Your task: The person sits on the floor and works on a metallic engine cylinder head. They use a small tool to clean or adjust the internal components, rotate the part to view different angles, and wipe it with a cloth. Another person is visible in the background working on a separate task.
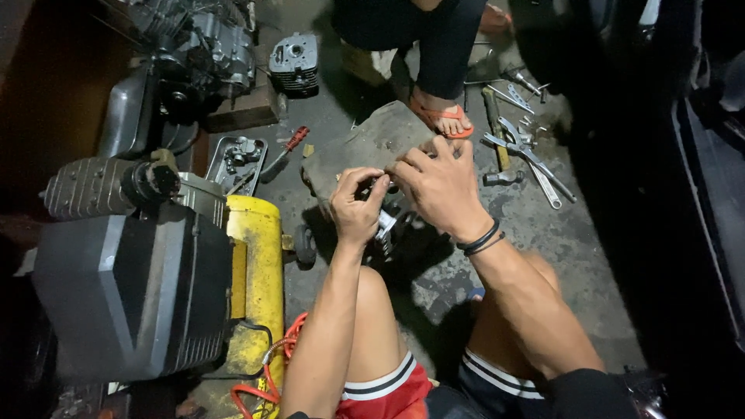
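So the person is squatting on the concrete floor (543, 233) with both hands on a small metal engine part (386, 225) held low between the knees. The left hand (355, 208) has its fingers curled tight around the top of the part, thumb and forefinger pinched on something tiny I can't make out. The right hand (441, 186) is draped over the far side, fingers bent and pressing down on it, black bands on the wrist.

What I'd worry about: it's dim, and whatever small bit is being pinched could easily slip and vanish into the dark gap under the part. The part rests against a grey worn slab (365, 147) rather than a vice, so if the right hand pushes hard it might skate sideways and nip a finger.

There's also a loose pile of wrenches and pliers (524, 143) and a hammer (497, 132) just beyond, next to another person's foot in an orange sandal (444, 116). Anything that rolls off lands there. The yellow compressor tank (260, 264) and its orange hose (268, 380) sit close by the left knee, so that's a snag risk when standing up.
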